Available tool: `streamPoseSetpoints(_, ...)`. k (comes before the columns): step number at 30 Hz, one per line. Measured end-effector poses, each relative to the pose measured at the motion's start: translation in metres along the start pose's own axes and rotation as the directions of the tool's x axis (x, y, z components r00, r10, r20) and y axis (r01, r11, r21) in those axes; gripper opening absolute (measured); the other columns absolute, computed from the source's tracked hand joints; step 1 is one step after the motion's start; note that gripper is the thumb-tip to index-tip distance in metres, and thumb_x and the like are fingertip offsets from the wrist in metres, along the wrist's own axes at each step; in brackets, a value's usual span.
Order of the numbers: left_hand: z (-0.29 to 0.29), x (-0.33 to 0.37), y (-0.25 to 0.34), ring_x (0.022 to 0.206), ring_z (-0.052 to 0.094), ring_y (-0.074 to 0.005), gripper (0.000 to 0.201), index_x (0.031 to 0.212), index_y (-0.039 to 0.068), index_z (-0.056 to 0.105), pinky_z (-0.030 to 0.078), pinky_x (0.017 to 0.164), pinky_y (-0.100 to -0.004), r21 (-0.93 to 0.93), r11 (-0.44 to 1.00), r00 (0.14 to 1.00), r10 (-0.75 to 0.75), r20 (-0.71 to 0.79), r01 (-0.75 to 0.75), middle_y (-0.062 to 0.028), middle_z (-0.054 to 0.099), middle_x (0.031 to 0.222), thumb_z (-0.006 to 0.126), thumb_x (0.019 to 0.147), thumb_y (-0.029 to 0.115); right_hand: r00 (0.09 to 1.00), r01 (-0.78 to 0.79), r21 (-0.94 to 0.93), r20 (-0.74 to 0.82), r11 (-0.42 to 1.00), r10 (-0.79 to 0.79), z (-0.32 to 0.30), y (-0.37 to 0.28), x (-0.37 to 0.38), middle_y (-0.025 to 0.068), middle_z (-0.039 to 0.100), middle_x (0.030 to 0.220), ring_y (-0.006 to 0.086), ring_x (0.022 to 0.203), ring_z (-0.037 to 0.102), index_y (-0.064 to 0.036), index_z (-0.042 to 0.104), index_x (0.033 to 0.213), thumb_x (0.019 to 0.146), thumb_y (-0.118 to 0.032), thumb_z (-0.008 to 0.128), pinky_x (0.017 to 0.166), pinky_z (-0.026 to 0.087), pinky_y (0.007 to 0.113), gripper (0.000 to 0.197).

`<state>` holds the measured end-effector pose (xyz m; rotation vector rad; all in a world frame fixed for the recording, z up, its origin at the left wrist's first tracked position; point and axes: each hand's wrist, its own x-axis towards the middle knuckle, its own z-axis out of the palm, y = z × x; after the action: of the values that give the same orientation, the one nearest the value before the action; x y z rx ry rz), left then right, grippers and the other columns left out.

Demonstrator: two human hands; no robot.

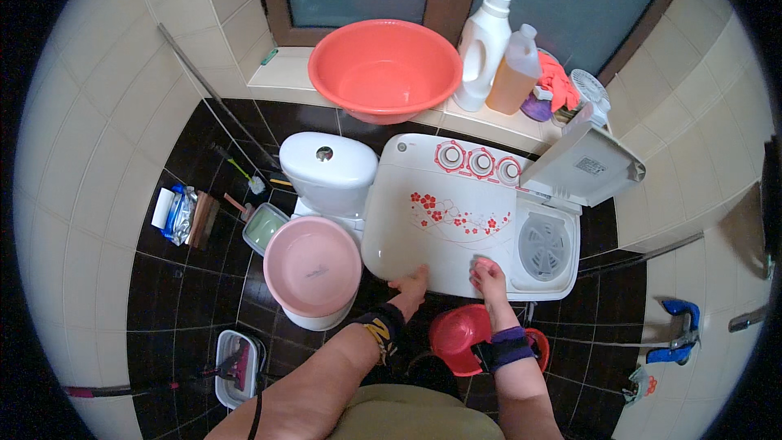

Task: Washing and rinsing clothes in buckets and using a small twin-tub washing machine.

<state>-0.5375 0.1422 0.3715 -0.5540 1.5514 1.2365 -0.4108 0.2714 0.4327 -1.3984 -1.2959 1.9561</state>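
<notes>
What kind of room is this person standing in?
Most likely a small home bathroom that doubles as a laundry corner: a white toilet, a twin-tub washing machine beside it, and detergent bottles on the tiled sill.

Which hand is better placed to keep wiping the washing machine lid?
Probably the right hand: it holds a small pink pad pressed on the white washing machine lid. The left hand only rests, empty, on the lid's front edge.

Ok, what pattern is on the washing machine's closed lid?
Red blossoms on a thin branch across the white lid, clearest in the head view.
</notes>
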Motion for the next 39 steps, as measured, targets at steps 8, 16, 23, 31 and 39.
streamPoseSetpoints(8, -0.032, 0.049, -0.013, 0.127, 0.026, -0.036, 0.125, 0.136, -0.004, -0.013, 0.034, 0.098, -0.0462, 0.146, 0.988, 0.996, 0.028, 0.084, -0.04, -0.0227, 0.015, 0.144, 0.066, 0.067, 0.062, 0.887, 0.431, -0.321, 0.323, 0.843, -0.33, 0.075, -0.006, 0.03, 0.0014, 0.06, 0.093, 0.0106, 0.081, 0.056, -0.0062, 0.056, 0.105, 0.085, -0.004, 0.056, 0.069, 0.046, 0.024, 0.021)
streamPoseSetpoints(16, -0.094, 0.03, 0.093, 0.11, 0.049, -0.0352, 0.069, 0.125, -0.006, 0.039, 0.037, 0.094, -0.0415, 0.49, 0.603, 0.591, 0.781, -0.202, -0.629, -0.0256, 0.052, 0.118, 0.056, 0.084, 0.046, 0.813, 0.573, -0.498, 0.442, 0.65, -0.378, 0.112, -0.035, 0.07, 0.0099, 0.061, 0.101, 0.0183, 0.083, 0.06, -0.003, 0.056, 0.104, 0.084, -0.009, 0.058, 0.072, 0.048, 0.029, 0.022)
streamPoseSetpoints(23, -0.081, 0.054, 0.222, 0.118, 0.045, -0.0363, 0.063, 0.128, -0.001, 0.043, 0.035, 0.098, -0.0383, 0.27, 0.662, 0.697, 0.715, 0.051, -0.699, -0.0287, 0.048, 0.123, 0.049, 0.088, 0.047, 0.684, 0.727, -0.576, 0.562, 0.374, -0.465, 0.157, -0.039, 0.101, 0.0112, 0.055, 0.089, 0.0234, 0.076, 0.058, -0.0057, 0.059, 0.097, 0.082, -0.016, 0.063, 0.066, 0.048, 0.033, 0.019)
streamPoseSetpoints(31, -0.05, 0.151, 0.241, 0.123, 0.038, -0.0382, 0.063, 0.136, 0.004, 0.031, 0.034, 0.101, -0.039, 0.745, 0.181, 0.563, 0.77, 0.298, -0.642, -0.027, 0.035, 0.135, 0.046, 0.089, 0.044, 0.654, 0.749, -0.599, 0.604, 0.282, -0.455, 0.159, -0.043, 0.116, 0.0101, 0.054, 0.085, 0.0251, 0.074, 0.057, -0.0063, 0.058, 0.087, 0.077, -0.015, 0.065, 0.063, 0.047, 0.033, 0.016)
streamPoseSetpoints(39, -0.034, 0.206, 0.296, 0.106, 0.053, -0.0348, 0.059, 0.129, 0.002, 0.04, 0.042, 0.091, -0.0398, 0.715, 0.14, 0.432, 0.868, 0.245, -0.685, -0.0241, 0.048, 0.123, 0.054, 0.084, 0.039, 0.73, 0.67, -0.687, 0.538, 0.282, -0.422, 0.183, -0.045, 0.122, 0.0083, 0.051, 0.077, 0.0235, 0.063, 0.054, -0.0063, 0.056, 0.079, 0.074, -0.012, 0.068, 0.058, 0.045, 0.032, 0.014)
